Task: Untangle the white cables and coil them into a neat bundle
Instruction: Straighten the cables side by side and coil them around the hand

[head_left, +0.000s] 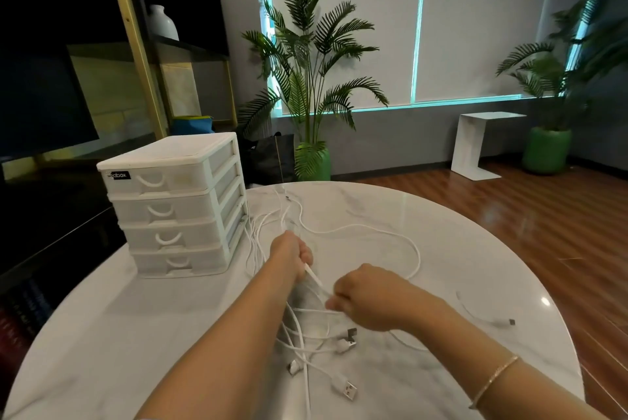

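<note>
Untangling step: my left hand [295, 255] grips gathered white cables [306, 328] above the desk [441, 249], right hand [368, 297] pinches one strand; next, draw it free before coiling.

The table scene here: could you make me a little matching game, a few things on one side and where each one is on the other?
Things:
1. drawer unit
2. short loose cable
3. left hand
4. USB plug

Places:
A. lying alone at the table's right edge
B. gripping a bunch of white cables mid-table
C. standing at the table's left side
D. lying on the table nearest the camera, between the forearms

Pairs: 1-C, 2-A, 3-B, 4-D
</note>
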The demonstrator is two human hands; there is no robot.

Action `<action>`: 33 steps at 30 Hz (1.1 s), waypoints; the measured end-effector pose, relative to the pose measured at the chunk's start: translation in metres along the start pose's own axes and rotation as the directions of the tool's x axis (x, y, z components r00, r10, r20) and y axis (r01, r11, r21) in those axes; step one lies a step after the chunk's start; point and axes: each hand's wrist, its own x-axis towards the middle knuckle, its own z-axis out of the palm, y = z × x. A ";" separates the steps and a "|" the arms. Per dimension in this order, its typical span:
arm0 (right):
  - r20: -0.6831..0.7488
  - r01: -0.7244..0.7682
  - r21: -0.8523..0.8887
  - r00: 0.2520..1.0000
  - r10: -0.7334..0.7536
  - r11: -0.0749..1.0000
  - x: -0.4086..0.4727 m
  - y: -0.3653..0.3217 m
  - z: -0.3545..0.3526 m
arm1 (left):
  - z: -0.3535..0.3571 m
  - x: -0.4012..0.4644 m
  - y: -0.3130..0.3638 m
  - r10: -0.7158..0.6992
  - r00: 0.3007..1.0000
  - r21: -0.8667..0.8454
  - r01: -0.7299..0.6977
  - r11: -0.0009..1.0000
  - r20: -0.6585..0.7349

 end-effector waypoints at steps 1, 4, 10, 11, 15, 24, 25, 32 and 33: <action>-0.006 -0.066 -0.019 0.998 0.066 0.998 0.000 0.008 -0.001 | -0.002 0.000 0.002 -0.032 0.999 -0.039 0.033 0.999 0.031; -0.027 -0.171 -0.117 0.985 0.169 0.978 -0.001 0.022 0.001 | 0.001 -0.003 0.006 -0.084 0.992 -0.042 0.089 0.995 0.090; 0.111 0.049 -0.015 0.993 -0.047 0.999 -0.012 -0.001 0.001 | 0.005 -0.006 0.002 -0.006 1.000 -0.049 0.006 0.999 0.007; 0.134 0.041 0.024 0.990 -0.044 0.999 -0.014 0.004 -0.002 | 0.005 -0.005 -0.001 0.010 1.000 -0.076 -0.010 0.997 0.000; 0.174 -0.050 0.104 0.984 0.032 0.993 -0.017 0.024 -0.009 | 0.005 0.005 -0.008 0.047 0.997 -0.055 -0.050 0.997 -0.059; 0.003 -0.227 0.035 0.974 0.227 0.973 0.007 0.046 0.004 | 0.011 -0.010 -0.005 0.082 0.995 0.634 -0.104 0.766 0.064; -0.003 -0.239 0.031 0.971 0.239 0.970 0.008 0.047 0.006 | 0.012 -0.012 -0.004 0.084 0.993 0.682 -0.114 0.722 0.077; -0.095 -0.292 0.006 0.952 0.292 0.956 0.001 0.036 0.015 | 0.013 -0.027 -0.004 0.244 0.970 0.810 -0.156 0.565 0.016; -0.127 -0.297 -0.003 0.947 0.294 0.955 0.000 0.034 0.016 | 0.015 -0.035 -0.010 0.186 0.981 0.741 -0.162 0.652 0.051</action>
